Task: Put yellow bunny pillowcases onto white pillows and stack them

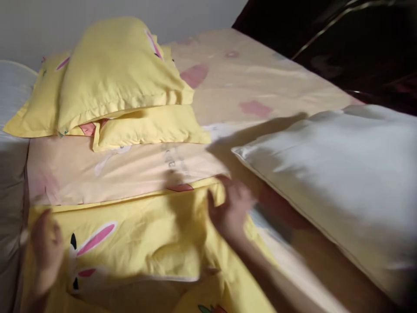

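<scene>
A yellow pillowcase [130, 243] printed with white rabbits with pink ears lies spread over the bed in front of me, wrinkled in its middle. On its left border is my left hand [47, 250], slightly blurred, its fingers loosely bent and apart. My right hand [231, 211] reaches to the far right corner of the pillowcase, thumb and fingers spread apart over the cloth. Motion blur softens its fingertips. Near the bottom, a fold of the case shows a pale edge and part of a carrot print.
Yellow pillows [120, 74] are stacked at the far left. A white pillow [342, 174] lies at the right. Beneath is a peach patterned sheet [228, 82]. A grey wall [195, 17] stands behind, with a dark glossy panel [352, 48] at the upper right.
</scene>
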The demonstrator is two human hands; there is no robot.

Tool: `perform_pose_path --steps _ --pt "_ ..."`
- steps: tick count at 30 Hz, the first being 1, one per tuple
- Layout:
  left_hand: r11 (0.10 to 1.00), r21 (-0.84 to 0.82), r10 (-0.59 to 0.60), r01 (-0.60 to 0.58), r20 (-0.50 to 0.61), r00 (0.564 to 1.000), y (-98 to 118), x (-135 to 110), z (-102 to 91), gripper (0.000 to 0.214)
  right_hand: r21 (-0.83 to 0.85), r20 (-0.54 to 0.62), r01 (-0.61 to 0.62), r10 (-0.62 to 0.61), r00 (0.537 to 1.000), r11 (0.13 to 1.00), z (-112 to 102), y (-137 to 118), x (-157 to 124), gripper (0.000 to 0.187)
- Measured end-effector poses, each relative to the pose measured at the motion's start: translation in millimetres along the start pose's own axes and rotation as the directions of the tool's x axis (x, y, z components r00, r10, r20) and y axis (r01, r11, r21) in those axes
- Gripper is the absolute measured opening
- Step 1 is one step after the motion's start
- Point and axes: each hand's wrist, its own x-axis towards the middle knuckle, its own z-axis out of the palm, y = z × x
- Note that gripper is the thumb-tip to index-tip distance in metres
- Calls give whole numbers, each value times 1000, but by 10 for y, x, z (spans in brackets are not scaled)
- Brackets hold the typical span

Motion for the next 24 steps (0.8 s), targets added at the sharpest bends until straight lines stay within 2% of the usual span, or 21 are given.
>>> perform_pose_path --steps 1,2,3,4,5,6,7,9,10,11,13,15,16,18,20,21,22,23,24 --pt "989 -99 114 -106 80 990 381 -122 33 51 50 45 93 -95 994 994 44 -320 -209 55" --pt "968 -162 218 -190 181 959 720 -236 95 54 143 198 231 -256 946 962 106 -619 -411 60" --pt "953 -189 283 -238 267 921 986 -336 176 57 218 309 356 -410 858 909 179 -862 -585 63" --pt "947 -197 307 -254 318 897 1150 -418 258 59 240 361 394 -459 812 887 251 -1017 -716 65" --pt "949 -190 306 -252 349 886 1201 -483 330 59 232 394 385 -448 803 893 309 -1063 -793 66" --pt "956 -170 288 -240 371 883 1137 -533 383 58 206 414 371 -424 806 906 344 -991 -819 65" --pt "968 -137 249 -212 375 893 974 -570 411 57 162 419 339 -376 826 927 350 -811 -799 64" --pt "996 -26 92 -89 321 942 452 -613 400 58 77 424 298 -302 854 951 273 -231 -671 61" --pt "998 49 -43 31 274 961 157 -621 373 61 20 409 270 -254 876 963 206 98 -590 59" --pt "988 95 -144 124 242 960 -119 -621 339 62 -27 398 241 -211 893 970 136 405 -510 59" --pt "972 123 -223 199 233 946 -531 -595 270 62 -69 402 219 -174 899 973 26 856 -380 57" --pt "970 129 -235 208 266 935 -686 -545 206 60 -80 424 212 -159 892 974 -12 1008 -314 56" --pt "968 136 -242 211 278 930 -664 -523 170 60 -84 419 198 -146 896 977 -10 967 -315 56" --pt "965 141 -252 222 256 933 -437 -534 83 59 -79 369 157 -117 922 984 1 679 -413 56" --pt "983 95 -173 156 209 963 -25 -671 -1 58 -43 306 153 -132 943 987 -2 182 -676 57" --pt "996 52 -80 71 200 977 218 -791 -26 58 -8 297 192 -181 938 981 -7 -105 -865 57" --pt "999 -4 39 -39 236 971 461 -936 -34 57 34 300 251 -249 921 967 -10 -385 -1075 57" --pt "994 -33 109 -104 255 961 684 -1089 -23 55 101 326 340 -354 876 935 -7 -634 -1286 57" --pt "985 -59 172 -162 278 945 868 -1233 3 54 202 346 447 -490 800 872 0 -826 -1474 60"
